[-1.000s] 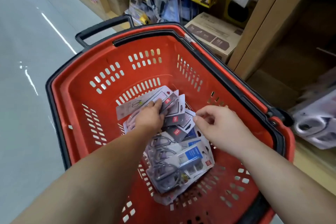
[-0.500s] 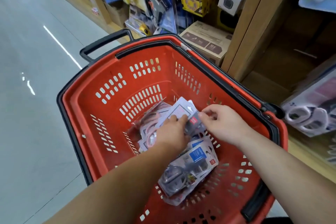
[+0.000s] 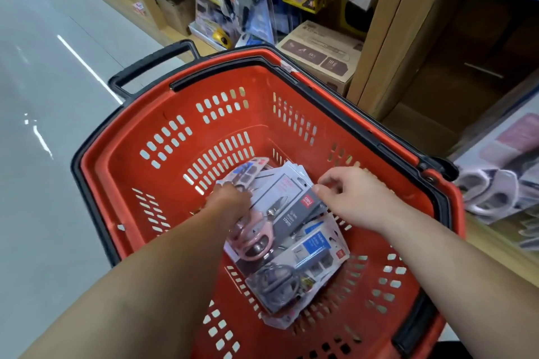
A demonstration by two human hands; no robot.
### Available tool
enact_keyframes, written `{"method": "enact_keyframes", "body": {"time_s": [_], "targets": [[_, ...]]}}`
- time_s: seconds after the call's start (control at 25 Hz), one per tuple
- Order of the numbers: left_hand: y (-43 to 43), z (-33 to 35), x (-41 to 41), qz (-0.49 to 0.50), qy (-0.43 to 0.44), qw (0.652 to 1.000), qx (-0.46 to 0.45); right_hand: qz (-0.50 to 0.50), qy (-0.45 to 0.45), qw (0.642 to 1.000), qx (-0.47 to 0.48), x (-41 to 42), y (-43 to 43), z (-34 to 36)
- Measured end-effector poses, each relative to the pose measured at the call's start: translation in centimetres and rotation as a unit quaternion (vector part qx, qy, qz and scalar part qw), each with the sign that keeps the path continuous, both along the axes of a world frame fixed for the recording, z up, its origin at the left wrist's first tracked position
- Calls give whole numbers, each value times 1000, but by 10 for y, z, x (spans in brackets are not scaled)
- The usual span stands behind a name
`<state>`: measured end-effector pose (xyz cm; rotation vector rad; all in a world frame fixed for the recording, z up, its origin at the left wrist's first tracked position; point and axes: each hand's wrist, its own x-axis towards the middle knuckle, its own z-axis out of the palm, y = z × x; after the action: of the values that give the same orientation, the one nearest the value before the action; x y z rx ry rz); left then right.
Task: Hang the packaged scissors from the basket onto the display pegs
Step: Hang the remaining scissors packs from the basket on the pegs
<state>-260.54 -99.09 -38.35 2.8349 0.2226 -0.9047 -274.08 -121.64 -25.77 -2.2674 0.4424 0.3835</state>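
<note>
One red basket (image 3: 122, 172); one cardboard box (image 3: 320, 52), far right. Two hands: left hand (image 3: 230, 198), right hand (image 3: 353, 198). Overlapping packaged scissors (image 3: 294, 207): at least four packs, full count hidden.

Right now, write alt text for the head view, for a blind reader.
In a red basket, the left hand grips a pink scissors pack while the right hand pinches its edge. More scissors packs lie beneath; store shelves stand alongside.

Both hands down in red basket (image 3: 175, 114). L hand (image 3: 230, 198) grips pink-handled scissors pack (image 3: 288, 204) at left edge; R hand (image 3: 361, 198) fingers (image 3: 329, 178) pinch its right edge. More packs (image 3: 315, 253) lie beneath, nearer. Cardboard box (image 3: 320, 52) beyond basket, far right.
</note>
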Motion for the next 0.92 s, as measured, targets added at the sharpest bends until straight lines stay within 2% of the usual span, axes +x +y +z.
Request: {"method": "enact_keyframes", "body": {"time_s": [0.16,0.32,0.44,0.56,0.64,0.8,0.92], "targets": [[-9,-3,2,-20,-9,1000,3,11,12,1000,-8,3,-3,-4],[-17,9,-6,33,13,998,-59,11,28,1000,-6,3,-3,-3],[-20,13,-11,28,41,995,-81,12,29,1000,-5,3,-2,-3],[-25,25,-19,34,29,992,-115,-1,38,999,8,1,-2,2],[-32,40,-22,73,13,986,-152,-17,27,999,26,-1,0,6],[-39,75,-26,121,12,946,-300,-83,29,993,84,0,5,18],[-36,99,-46,92,131,862,-480,-154,54,973,165,4,7,22]]}}
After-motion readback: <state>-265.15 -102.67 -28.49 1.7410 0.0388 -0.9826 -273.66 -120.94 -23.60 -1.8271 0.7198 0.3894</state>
